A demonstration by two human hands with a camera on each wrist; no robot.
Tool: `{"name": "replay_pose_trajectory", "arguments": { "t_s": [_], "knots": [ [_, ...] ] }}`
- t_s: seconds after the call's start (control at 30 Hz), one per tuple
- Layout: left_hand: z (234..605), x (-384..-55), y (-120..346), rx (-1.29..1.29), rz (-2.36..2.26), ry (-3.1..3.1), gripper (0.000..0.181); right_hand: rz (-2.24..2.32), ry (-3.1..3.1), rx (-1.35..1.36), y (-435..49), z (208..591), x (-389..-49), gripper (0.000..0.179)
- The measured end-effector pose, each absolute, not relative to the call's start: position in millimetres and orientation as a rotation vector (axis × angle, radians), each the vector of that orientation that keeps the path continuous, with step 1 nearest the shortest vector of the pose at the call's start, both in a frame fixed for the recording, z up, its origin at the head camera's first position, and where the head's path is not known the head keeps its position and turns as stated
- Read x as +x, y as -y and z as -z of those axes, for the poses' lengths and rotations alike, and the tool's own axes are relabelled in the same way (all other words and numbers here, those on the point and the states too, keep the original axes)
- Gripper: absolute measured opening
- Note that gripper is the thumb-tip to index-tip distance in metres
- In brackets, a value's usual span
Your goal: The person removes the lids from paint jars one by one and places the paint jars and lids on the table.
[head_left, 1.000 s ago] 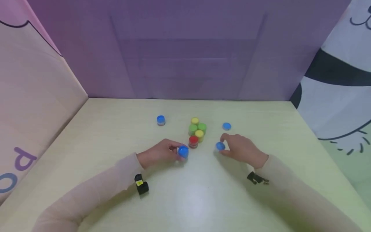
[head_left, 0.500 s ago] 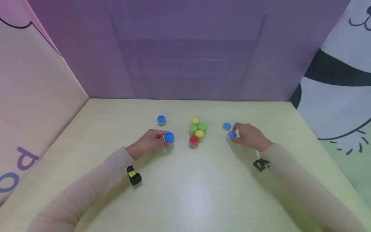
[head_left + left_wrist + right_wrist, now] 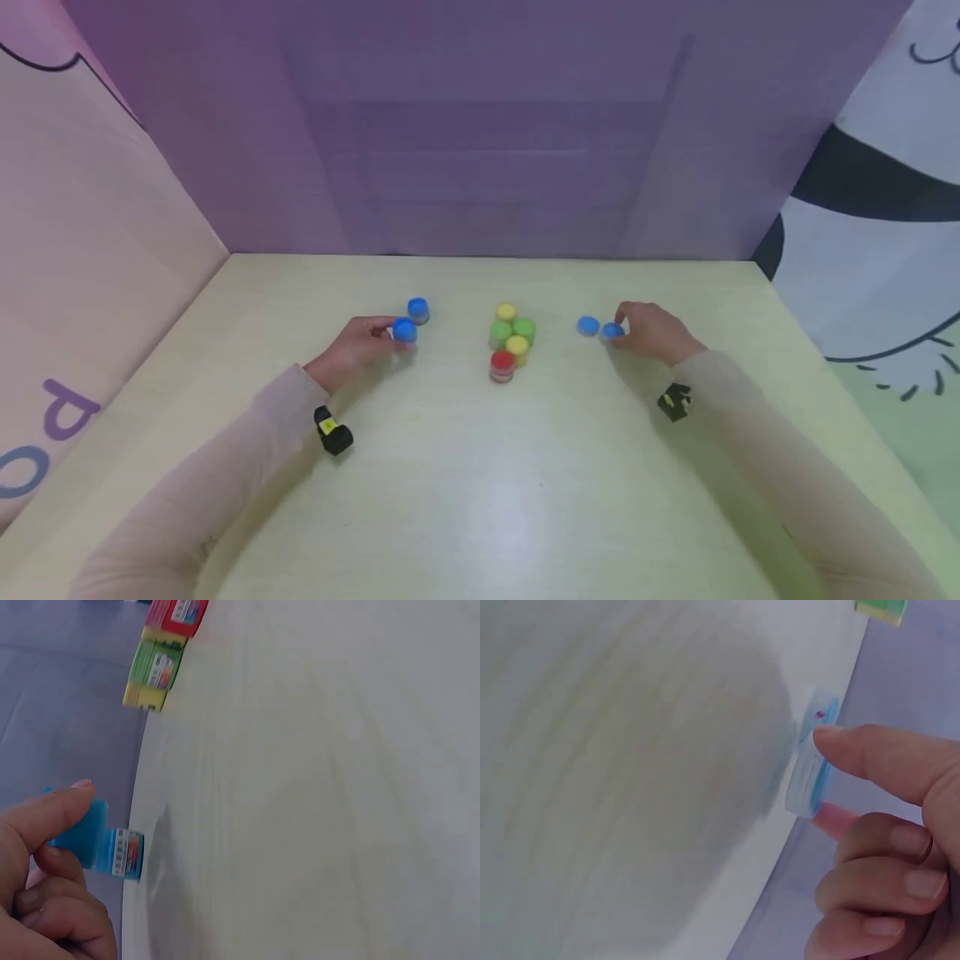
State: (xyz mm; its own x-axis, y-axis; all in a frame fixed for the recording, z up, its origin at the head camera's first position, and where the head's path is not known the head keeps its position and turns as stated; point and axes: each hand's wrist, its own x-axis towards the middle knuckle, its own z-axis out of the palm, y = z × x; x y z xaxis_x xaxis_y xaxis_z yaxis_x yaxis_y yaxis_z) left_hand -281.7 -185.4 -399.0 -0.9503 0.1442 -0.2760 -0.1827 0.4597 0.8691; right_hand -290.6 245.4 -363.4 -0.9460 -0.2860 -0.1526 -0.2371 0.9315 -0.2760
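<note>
While hands (image 3: 352, 354) (image 3: 660, 333) pinch blue pot (image 3: 405, 331) (left), blue disc (image 3: 611, 331) (right); pale table (image 3: 420, 467) shines nearby; purple wall (image 3: 495, 133) stands behind

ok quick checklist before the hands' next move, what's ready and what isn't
1. Left hand has a grip on the held blue tub: ok, pinched.
2. Right hand has a grip on the held blue lid: ok, pinched.
3. Held tub clear of the standing blue tub: cannot tell, very close.
4. Held lid clear of the other blue lid: cannot tell, nearly edge to edge.
5. Both hands clear of the central tub cluster: ok.
6. A hand free for something else: not ok, both occupied.
</note>
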Motion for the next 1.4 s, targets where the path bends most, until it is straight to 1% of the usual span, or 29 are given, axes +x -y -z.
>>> {"name": "replay_pose_trajectory", "arguments": {
  "t_s": [0.27, 0.5, 0.63, 0.77, 0.9, 1.03, 1.17, 1.4],
  "knots": [
    [397, -293, 194, -0.087, -1.534, -2.398, 0.048, 0.378, -2.879, -0.355, -245, 365, -299, 0.031],
    [398, -308, 196, -0.175, -1.589, -2.346, 0.058, 0.376, -2.867, -0.341, -244, 365, -303, 0.030],
    [400, -315, 197, -0.240, -1.572, -2.317, 0.059, 0.372, -2.850, -0.331, -242, 364, -303, 0.034],
    [403, -319, 198, -0.238, -1.553, -2.307, 0.058, 0.382, -2.852, -0.327, -239, 361, -302, 0.039],
    [406, -322, 197, -0.238, -1.548, -2.311, 0.058, 0.419, -2.863, -0.349, -234, 359, -295, 0.041],
    [408, -325, 196, -0.238, -1.534, -2.318, 0.059, 0.441, -2.879, -0.422, -224, 361, -283, 0.039],
    [408, -327, 195, -0.229, -1.529, -2.318, 0.059, 0.433, -2.903, -0.549, -210, 363, -272, 0.039],
    [408, -328, 193, -0.218, -1.519, -2.308, 0.062, 0.507, -2.879, -0.742, -184, 364, -262, 0.039]
  ]
}}
